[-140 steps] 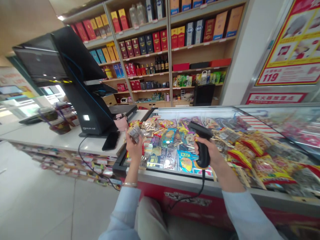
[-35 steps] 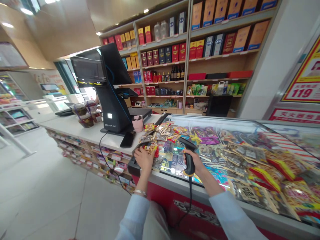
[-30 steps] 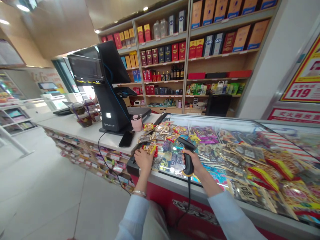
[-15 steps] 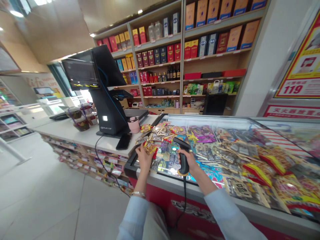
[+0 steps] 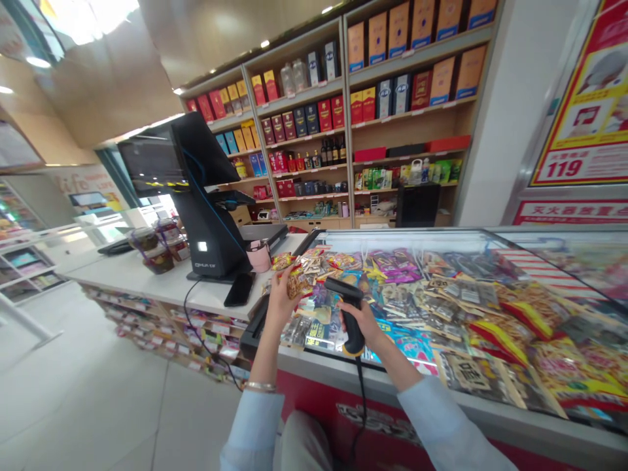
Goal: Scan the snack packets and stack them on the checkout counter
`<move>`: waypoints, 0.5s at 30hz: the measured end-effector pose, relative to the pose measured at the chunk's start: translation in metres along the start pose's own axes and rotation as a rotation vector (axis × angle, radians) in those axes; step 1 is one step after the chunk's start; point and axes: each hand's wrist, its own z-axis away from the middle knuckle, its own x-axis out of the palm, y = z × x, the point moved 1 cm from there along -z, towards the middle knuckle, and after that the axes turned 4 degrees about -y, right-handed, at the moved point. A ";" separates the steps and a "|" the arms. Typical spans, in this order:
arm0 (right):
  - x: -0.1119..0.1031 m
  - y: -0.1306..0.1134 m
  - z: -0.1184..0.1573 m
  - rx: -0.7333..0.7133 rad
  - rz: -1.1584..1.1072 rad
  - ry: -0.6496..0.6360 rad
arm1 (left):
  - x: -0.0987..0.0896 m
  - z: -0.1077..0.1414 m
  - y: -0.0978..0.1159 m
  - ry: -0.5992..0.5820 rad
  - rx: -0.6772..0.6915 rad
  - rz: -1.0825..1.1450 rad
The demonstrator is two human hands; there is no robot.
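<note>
My left hand [image 5: 282, 296] is closed on a small yellow-and-red snack packet [image 5: 299, 282], held above the glass-topped case near its left end. Wrapped in my right hand [image 5: 362, 320] is a black barcode scanner [image 5: 352, 322], its head tilted up to the left and its cable [image 5: 360, 392] hanging down the front of the case. Beneath both hands many snack packets are spread, among them blue bags [image 5: 400, 337], purple bags [image 5: 394, 265] and silver-brown packets [image 5: 314, 263]. Larger yellow-and-red noodle-like snack bags [image 5: 564, 373] lie to the right.
To the left, a white counter [image 5: 118, 261] carries a black checkout terminal [image 5: 216, 222], a phone [image 5: 240, 290], a pink cup [image 5: 258, 256] and lidded tubs [image 5: 159, 260]. Behind stand shelves [image 5: 348, 131] of boxes and bottles. A dark rim [image 5: 252, 333] edges the case.
My left hand has moved slightly away from me with the packet, which is now turned more behind the fingers. The scanner has shifted a little left and down in view. The whole view has tilted slightly.
</note>
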 end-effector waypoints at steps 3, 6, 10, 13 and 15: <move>0.002 -0.002 0.002 -0.016 0.001 0.003 | -0.002 -0.006 0.005 -0.031 -0.041 -0.024; 0.003 -0.003 0.003 -0.021 -0.009 0.010 | -0.003 -0.009 0.009 -0.025 -0.031 -0.021; 0.002 -0.002 0.002 -0.014 0.023 -0.009 | -0.006 -0.011 0.013 -0.010 -0.007 -0.024; 0.002 -0.001 0.002 -0.016 0.037 -0.015 | -0.008 -0.012 0.016 -0.007 -0.007 -0.018; 0.002 -0.001 0.002 -0.016 0.039 -0.017 | -0.009 -0.013 0.017 0.004 -0.008 -0.021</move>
